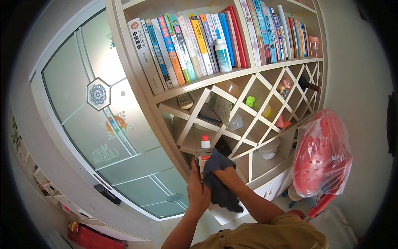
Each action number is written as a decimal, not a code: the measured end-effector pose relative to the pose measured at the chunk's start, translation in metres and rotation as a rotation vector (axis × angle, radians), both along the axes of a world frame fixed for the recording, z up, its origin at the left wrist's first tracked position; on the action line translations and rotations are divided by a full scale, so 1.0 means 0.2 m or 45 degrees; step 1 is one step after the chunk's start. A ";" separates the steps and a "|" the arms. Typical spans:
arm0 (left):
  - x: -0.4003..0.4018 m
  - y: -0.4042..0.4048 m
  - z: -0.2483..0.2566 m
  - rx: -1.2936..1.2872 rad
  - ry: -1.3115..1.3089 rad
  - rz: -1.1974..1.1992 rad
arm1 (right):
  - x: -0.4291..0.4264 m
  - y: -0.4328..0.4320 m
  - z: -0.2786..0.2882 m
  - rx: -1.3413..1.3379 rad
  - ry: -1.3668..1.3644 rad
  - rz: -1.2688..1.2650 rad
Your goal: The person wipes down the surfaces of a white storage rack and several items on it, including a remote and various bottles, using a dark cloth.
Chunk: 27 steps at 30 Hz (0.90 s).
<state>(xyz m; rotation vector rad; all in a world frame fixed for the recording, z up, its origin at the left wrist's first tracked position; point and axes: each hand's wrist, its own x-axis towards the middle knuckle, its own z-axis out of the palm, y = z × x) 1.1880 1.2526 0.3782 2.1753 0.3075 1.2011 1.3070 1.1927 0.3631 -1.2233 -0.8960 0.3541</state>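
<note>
A clear plastic bottle (pixel 204 152) with a white collar and a red cap is held upright in my left hand (pixel 199 193), whose fingers wrap its left side. My right hand (pixel 227 176) grips a dark grey cloth (pixel 217 186) and presses it against the bottle's right side. The cloth covers part of the bottle's label and hangs down below both hands. My right fingertips are hidden by the cloth. Behind the bottle stands a wooden shelf unit with a diamond lattice (pixel 248 137).
Books (pixel 186 46) and a white bottle (pixel 222 56) stand on the shelf above the lattice. Lattice cells hold a remote control (pixel 185 101), a green toy (pixel 250 101) and a wine bottle (pixel 307 84). A plastic-wrapped red chair (pixel 321 155) is at the right, a frosted glass door (pixel 124 124) at the left.
</note>
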 end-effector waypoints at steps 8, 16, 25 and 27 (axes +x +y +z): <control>-0.11 0.10 0.03 0.215 0.232 0.123 | 0.05 -0.07 -0.04 0.000 -0.107 0.106; -0.02 0.11 0.19 -0.495 -0.164 -0.352 | 0.03 -0.02 -0.11 -0.163 -0.521 0.406; -0.03 0.16 0.24 -0.689 -0.540 -0.203 | -0.06 0.03 -0.18 -0.160 -0.285 0.076; -0.01 0.15 0.26 -0.576 -0.686 -0.005 | -0.09 0.05 -0.21 -0.114 -0.142 0.085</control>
